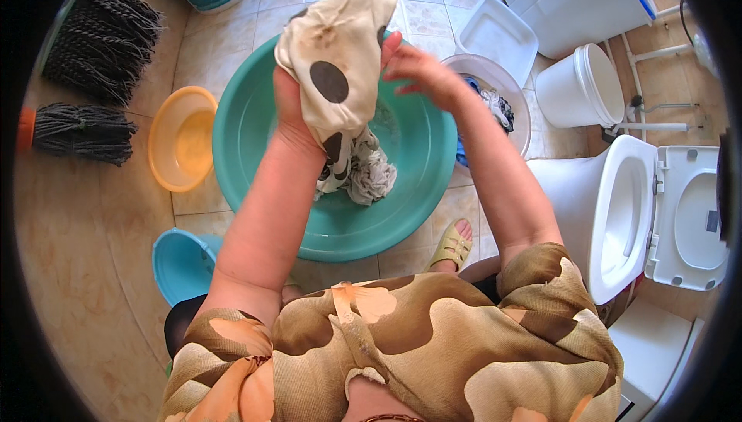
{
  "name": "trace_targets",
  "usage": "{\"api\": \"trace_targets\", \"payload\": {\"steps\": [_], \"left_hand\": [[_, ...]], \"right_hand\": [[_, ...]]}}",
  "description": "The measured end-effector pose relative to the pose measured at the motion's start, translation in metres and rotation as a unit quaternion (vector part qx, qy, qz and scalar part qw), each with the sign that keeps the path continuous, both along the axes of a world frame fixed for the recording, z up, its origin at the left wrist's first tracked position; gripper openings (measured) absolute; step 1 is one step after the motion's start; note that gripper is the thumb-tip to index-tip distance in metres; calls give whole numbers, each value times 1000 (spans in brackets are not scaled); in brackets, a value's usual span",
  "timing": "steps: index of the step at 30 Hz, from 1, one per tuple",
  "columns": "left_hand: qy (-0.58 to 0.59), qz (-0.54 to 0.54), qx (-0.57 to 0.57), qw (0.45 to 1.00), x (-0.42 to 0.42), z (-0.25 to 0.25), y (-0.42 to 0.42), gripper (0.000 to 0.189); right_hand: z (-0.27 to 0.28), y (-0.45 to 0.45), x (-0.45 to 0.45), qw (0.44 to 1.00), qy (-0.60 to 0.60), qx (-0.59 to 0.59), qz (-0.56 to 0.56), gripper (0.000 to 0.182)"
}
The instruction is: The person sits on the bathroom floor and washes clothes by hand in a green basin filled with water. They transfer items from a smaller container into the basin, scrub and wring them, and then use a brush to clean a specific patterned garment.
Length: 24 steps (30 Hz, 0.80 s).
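A cream cloth with dark spots and a brownish stain is raised over a large green plastic basin. My left hand grips it from the left, its fingers mostly hidden behind the fabric. At the cloth's right edge is my right hand, slightly blurred, fingers spread; whether it touches the cloth is unclear. The lower part of the cloth hangs down into the basin, beside a crumpled pale grey cloth. Some water shows at the basin's bottom.
Right of the basin, a pale tub holds blue and patterned cloths, near a white tray, a white bucket and a toilet. On the left are an orange basin, a blue bucket and mop heads.
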<state>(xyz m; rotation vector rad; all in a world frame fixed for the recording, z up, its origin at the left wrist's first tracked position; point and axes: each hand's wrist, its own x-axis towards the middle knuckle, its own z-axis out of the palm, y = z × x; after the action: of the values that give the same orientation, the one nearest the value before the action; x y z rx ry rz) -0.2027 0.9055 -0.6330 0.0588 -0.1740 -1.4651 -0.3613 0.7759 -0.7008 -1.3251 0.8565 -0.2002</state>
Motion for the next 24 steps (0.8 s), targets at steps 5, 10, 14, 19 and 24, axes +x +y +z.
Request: {"api": "trace_targets", "payload": {"steps": [5,10,14,19,24], "left_hand": [[4,46,-12,999,3,13,0,61],[-56,78,-30,995,24,-4,-5,54],[-75,76,-12,994,45,-23,0,55],[-79,76,58,992,54,-51,0,55],[-142,29,5,989,71,-77,-4,49]], "right_hand": [[-83,84,15,898,14,-335,284,67],[-94,111,43,992,23,110,65,38],[-60,81,28,969,-102,212,-69,38],[-27,56,28,938,-253,223,-76,43],[-29,61,39,867,-381,302,-109,41]]}}
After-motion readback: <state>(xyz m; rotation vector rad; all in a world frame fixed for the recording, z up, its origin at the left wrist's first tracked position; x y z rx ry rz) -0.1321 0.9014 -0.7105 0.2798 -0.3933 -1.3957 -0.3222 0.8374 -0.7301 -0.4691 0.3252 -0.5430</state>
